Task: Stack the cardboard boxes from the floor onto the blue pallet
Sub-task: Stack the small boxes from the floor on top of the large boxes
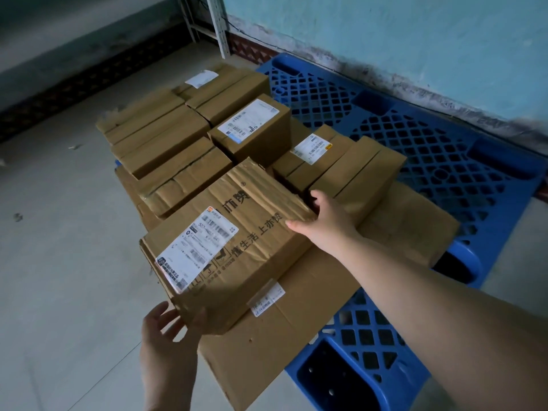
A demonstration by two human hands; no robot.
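A creased cardboard box [237, 241] with a white shipping label and printed characters sits on top of a large flat carton [296, 315] at the near edge of the blue pallet [430, 161]. My right hand [323, 221] grips the box's far right corner. My left hand [169, 330] holds its near bottom corner, fingers spread under the edge. Several more taped cardboard boxes [252, 129] are packed together on the pallet's left part behind it.
The pale tiled floor [65, 262] lies to the left. A stained turquoise wall [415, 40] runs behind the pallet, with a white metal rack leg [219, 28] in the far corner. The pallet's right half shows bare blue grid.
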